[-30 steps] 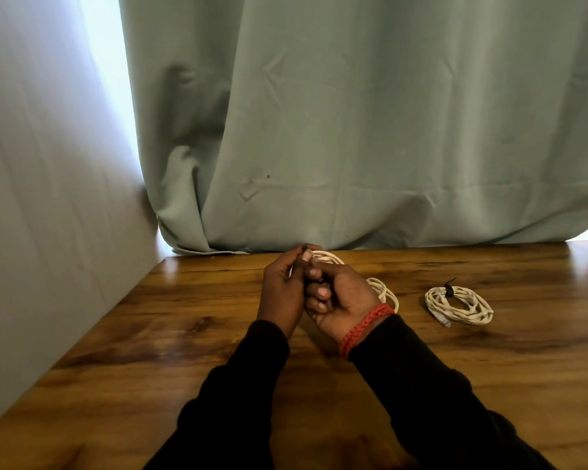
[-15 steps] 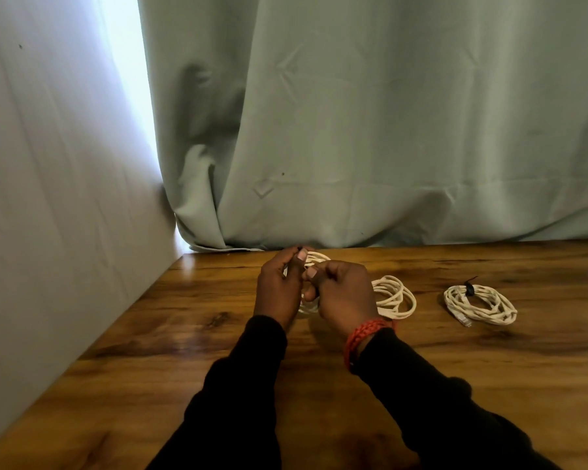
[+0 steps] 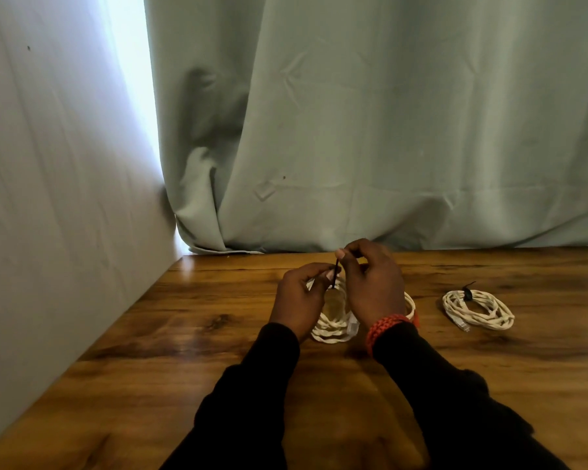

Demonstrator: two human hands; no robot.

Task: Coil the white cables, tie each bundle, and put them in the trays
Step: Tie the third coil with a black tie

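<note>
A coiled white cable [image 3: 333, 325] lies on the wooden table [image 3: 218, 334] under my hands. My left hand [image 3: 299, 300] grips the top of this coil. My right hand [image 3: 370, 286] pinches a thin black tie [image 3: 335, 273] that runs up from the coil beside my left thumb. A second white coil [image 3: 410, 305] shows only as an edge behind my right hand. To the right a third white coil [image 3: 477, 310] lies flat, bound by a black tie [image 3: 468, 293]. No tray is in view.
A grey-green curtain [image 3: 387, 130] hangs along the table's far edge. A pale wall [image 3: 48, 198] borders the table on the left. An orange braided band [image 3: 386, 325] circles my right wrist.
My right hand has lifted away from my left, drawing the black tie upward. The coil between my hands is now more exposed. The view has shifted, so everything sits further right.
</note>
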